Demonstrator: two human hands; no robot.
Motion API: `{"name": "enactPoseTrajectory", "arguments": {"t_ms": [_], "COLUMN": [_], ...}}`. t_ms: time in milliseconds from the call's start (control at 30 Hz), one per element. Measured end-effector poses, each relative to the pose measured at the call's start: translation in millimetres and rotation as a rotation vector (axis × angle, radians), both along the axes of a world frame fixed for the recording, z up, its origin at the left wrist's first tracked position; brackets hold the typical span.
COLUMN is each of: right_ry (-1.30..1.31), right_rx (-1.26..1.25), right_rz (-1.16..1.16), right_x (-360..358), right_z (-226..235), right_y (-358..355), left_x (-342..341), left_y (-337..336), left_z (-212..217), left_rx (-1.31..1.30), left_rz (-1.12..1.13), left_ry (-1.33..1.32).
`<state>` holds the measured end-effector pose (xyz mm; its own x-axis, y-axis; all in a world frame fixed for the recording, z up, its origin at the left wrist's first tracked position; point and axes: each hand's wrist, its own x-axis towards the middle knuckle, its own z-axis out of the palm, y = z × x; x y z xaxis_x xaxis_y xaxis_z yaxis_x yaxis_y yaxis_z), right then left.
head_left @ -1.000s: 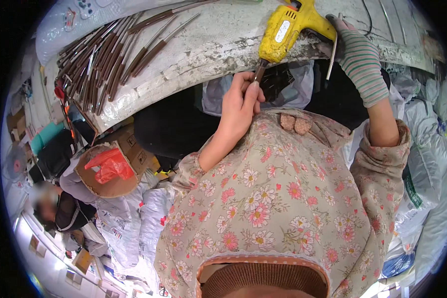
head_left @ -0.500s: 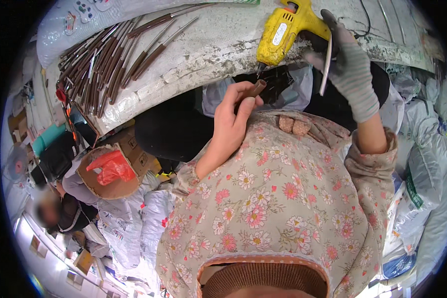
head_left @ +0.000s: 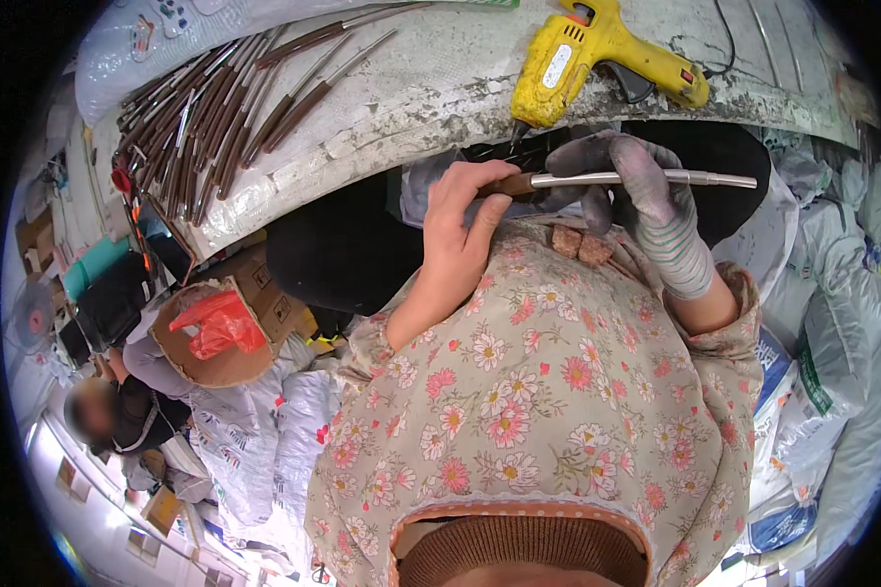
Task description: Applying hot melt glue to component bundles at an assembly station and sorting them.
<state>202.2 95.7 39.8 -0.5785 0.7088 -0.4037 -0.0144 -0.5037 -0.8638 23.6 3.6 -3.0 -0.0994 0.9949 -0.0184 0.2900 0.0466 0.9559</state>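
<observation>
My bare left hand (head_left: 455,223) is closed around a short brown tubular handle (head_left: 515,186) in front of my chest. In my right hand (head_left: 644,186), which wears a grey striped glove, is a thin silver metal rod (head_left: 707,178), held nearly level. The rod's left end meets the right end of the brown handle; how deep it sits inside I cannot tell. Just above my hands, a yellow hot glue gun (head_left: 563,68) lies on the table's edge, its nozzle pointing down toward the handle.
Several brown-handled metal rods (head_left: 215,117) lie heaped on the worn white table (head_left: 431,93) at left. A clear plastic bag (head_left: 117,64) lies behind them. A cardboard box (head_left: 220,367) with a red bag stands lower left, near another person (head_left: 147,416). White sacks (head_left: 832,342) fill the right side.
My right hand has let go of the glue gun, which now rests on the table. It has moved down and left, bringing the metal rod level against the brown handle.
</observation>
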Motion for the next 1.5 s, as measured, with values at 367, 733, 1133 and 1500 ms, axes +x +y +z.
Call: {"name": "enactPoseTrajectory", "arguments": {"t_ms": [367,733,1133,1500], "right_ry": [-0.393,-0.173,-0.519,-1.74], "right_rx": [0.351,0.431,0.249,0.635], "right_rz": [-0.219,-0.123,0.007,-0.056], "right_x": [20.7,-7.7,108.5,171.6], "right_z": [21.5,-24.6,-2.7,-30.8], "right_y": [10.1,-13.7,76.8,216.4], "left_x": [-3.9,13.5,-28.9,-18.4], "left_y": [4.5,12.8,115.6,343.7], "left_z": [16.0,13.5,65.4,-3.2], "left_rx": [0.121,0.121,0.663,0.424], "left_rz": [0.067,-0.023,-0.123,-0.218], "left_ry": [0.33,0.191,0.997,1.651]}}
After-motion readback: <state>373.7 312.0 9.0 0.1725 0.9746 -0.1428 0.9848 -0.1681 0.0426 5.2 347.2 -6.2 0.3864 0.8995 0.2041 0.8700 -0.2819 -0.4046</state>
